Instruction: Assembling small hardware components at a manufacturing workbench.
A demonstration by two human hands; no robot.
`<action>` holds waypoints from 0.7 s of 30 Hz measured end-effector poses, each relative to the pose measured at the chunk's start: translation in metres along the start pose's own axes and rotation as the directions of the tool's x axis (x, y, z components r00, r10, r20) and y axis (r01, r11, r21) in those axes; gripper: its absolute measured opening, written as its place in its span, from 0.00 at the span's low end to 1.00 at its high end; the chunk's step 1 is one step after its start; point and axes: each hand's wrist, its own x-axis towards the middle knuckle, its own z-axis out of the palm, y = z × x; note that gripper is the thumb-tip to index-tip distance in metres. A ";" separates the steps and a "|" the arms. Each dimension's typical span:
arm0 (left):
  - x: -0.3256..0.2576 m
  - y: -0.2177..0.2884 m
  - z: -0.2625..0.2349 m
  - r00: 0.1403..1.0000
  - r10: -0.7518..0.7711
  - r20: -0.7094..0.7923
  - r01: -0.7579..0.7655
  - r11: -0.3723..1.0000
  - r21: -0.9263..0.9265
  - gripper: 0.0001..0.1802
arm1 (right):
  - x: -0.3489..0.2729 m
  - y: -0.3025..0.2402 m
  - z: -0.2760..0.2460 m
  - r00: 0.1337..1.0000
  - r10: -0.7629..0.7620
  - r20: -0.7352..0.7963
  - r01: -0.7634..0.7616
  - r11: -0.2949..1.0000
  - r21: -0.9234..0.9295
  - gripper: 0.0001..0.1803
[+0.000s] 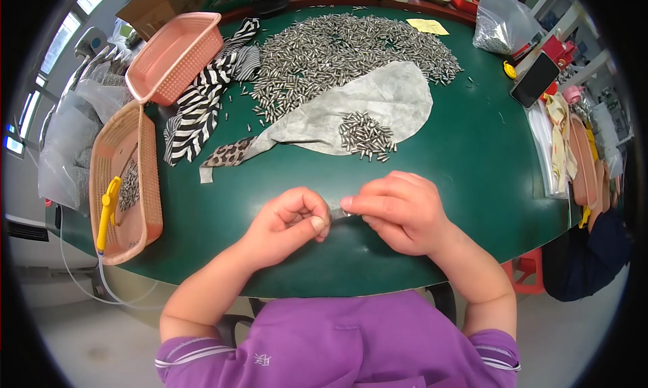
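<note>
Close together over the near part of the green table, my left hand and my right hand are both closed in a pinch. A small grey piece with a shiny metallic end spans the gap between my fingertips. My right thumb and fingers grip its shiny end, while my left fingers cover its other end; its exact kind is too small to tell. Just beyond, a small heap of metal pins lies partly on a grey cloth. Behind that cloth spreads a large pile of similar metal pins.
Two pink plastic baskets stand at the left, the nearer holding metal parts and a yellow air gun. Zebra-striped cloth lies beside them. At right are a phone, a bag of parts and another person's dark sleeve.
</note>
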 end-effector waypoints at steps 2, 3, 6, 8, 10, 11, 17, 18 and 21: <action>0.000 0.000 0.001 1.000 -0.004 -0.016 0.004 1.000 0.000 0.02 | -0.001 -0.003 0.001 0.999 -0.007 0.041 0.007 1.000 0.011 0.22; 0.000 -0.001 0.002 1.000 -0.010 -0.029 0.010 1.000 0.001 0.03 | -0.001 -0.004 0.002 0.997 -0.012 0.080 0.010 1.000 0.022 0.23; 0.000 -0.001 0.003 0.999 0.024 -0.024 -0.024 1.000 0.014 0.03 | -0.002 -0.004 0.002 0.996 -0.019 0.086 0.019 1.000 0.003 0.24; 0.001 -0.001 0.004 0.999 0.027 -0.022 -0.027 0.999 0.018 0.03 | -0.002 -0.003 0.001 0.996 -0.020 0.087 0.021 1.000 -0.007 0.24; 0.001 -0.001 0.004 0.999 0.030 -0.019 -0.030 0.999 0.022 0.04 | -0.001 -0.003 0.001 0.995 -0.043 0.096 0.044 0.999 -0.008 0.19; 0.001 -0.001 0.004 0.999 0.037 -0.014 -0.036 0.999 0.027 0.04 | -0.001 -0.003 0.001 0.995 -0.042 0.095 0.043 0.999 -0.008 0.19; 0.000 -0.004 0.003 0.999 0.030 -0.024 -0.029 0.999 0.043 0.03 | -0.001 -0.004 0.002 0.994 -0.053 0.092 0.056 0.998 -0.031 0.20; 0.000 -0.004 0.003 0.999 0.016 -0.033 -0.014 0.999 0.052 0.03 | 0.000 -0.005 0.002 0.994 -0.053 0.101 0.057 0.998 -0.040 0.20; 0.000 -0.003 0.005 0.999 -0.007 -0.043 0.009 0.998 0.062 0.03 | 0.000 -0.006 0.002 0.993 -0.052 0.108 0.059 0.997 -0.058 0.20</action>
